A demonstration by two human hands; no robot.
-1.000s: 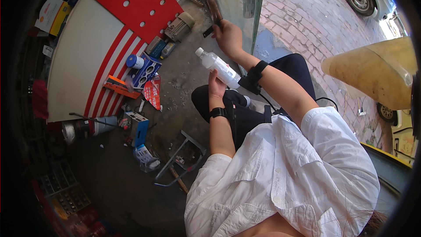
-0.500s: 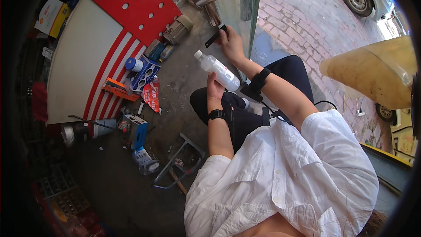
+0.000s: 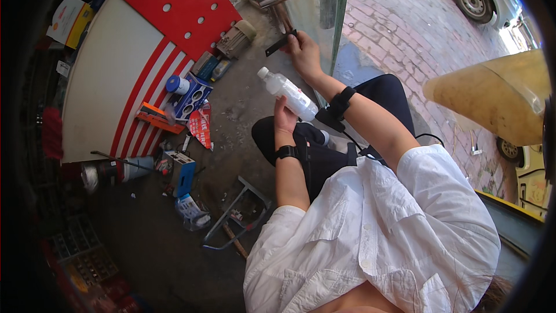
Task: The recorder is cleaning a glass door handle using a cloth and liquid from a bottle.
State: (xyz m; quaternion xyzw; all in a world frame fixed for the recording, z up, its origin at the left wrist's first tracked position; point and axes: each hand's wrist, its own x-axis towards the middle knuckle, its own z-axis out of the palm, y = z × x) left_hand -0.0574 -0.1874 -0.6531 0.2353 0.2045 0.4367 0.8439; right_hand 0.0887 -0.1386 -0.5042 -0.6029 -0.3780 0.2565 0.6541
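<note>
A clear plastic bottle [image 3: 292, 97] with a white cap and a whitish label lies tilted over my knees, cap toward the far left. My left hand [image 3: 284, 116] grips it from below, its fingers partly hidden by the bottle. Beyond the bottle, my right hand [image 3: 304, 53] is closed on one end of a flat black tool [image 3: 280, 44]; its exact kind is not clear. The tool's free end points left, beside the metal post [image 3: 282, 16], and stays apart from the bottle. Black bands circle both my forearms.
A glass panel [image 3: 335, 23] stands beside my right hand. On the floor to the left are a grey motor [image 3: 236, 39], a blue-and-white box [image 3: 193, 97], an orange box [image 3: 159, 117] and a metal frame [image 3: 238, 211]. A red-and-white board [image 3: 110, 81] stands behind them. Brick paving [image 3: 394, 40] is outside.
My right hand has turned the black tool slightly, and its free end has shifted a little left and up. My left hand and the bottle are nearly still.
</note>
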